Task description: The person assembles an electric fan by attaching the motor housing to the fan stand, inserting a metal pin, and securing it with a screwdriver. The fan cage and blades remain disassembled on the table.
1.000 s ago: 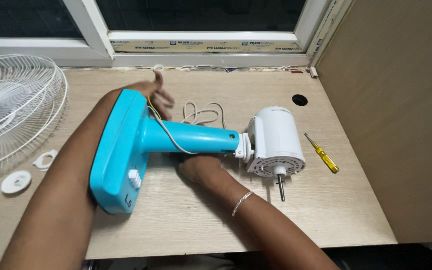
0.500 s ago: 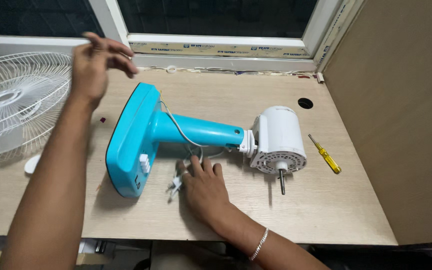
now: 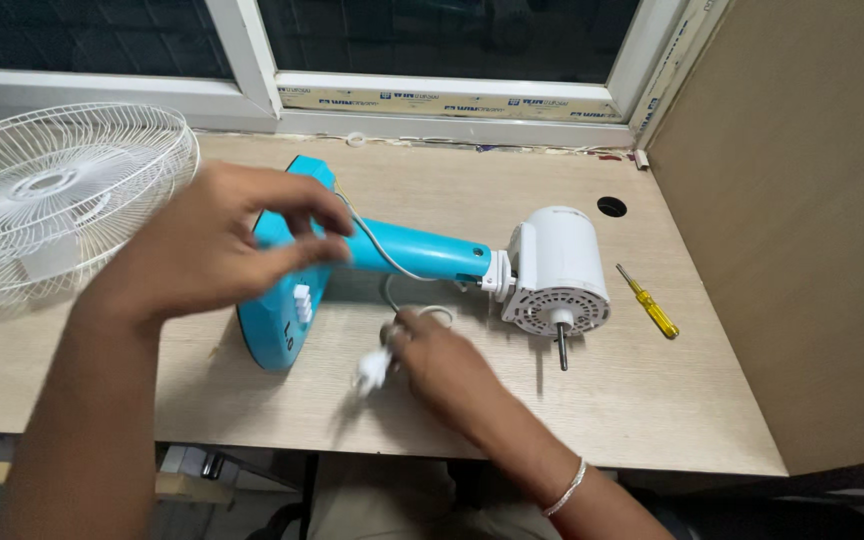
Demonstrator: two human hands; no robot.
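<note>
The person is working on the white cord point(image 3: 377, 250) of a fan that is taken apart. The right hand point(image 3: 442, 365) rests on the desk point(image 3: 652, 400). Its grip is closed on the cord, and the white plug point(image 3: 372, 372) sticks out just to the left of its fingers. A loop of cord lies just above this grip.

The left hand point(image 3: 217, 250) hovers over the blue base point(image 3: 277, 330), which lies on its side. Its grip is narrow, with thumb and fingers close together. The cord passes right by its fingertips, but I cannot tell if they pinch it.

From the left grip the cord runs over the blue neck point(image 3: 422, 252) and down to the right grip. I think any pull on the cord calls for a soft, slow hand so that it does not catch on the neck.

The white motor point(image 3: 557, 270) sits to the right of both grips, with its metal shaft point(image 3: 561, 345) pointing toward the person. The yellow screwdriver point(image 3: 649, 302) lies further right, away from both hands.

There is no box or bowl here. The white wire cage point(image 3: 52, 200), far left of the left grip, lies like a big dish. I cannot tell what the pale patch on it is. The round hole point(image 3: 611, 207) in the desk looks dark, and nothing shows in it.
</note>
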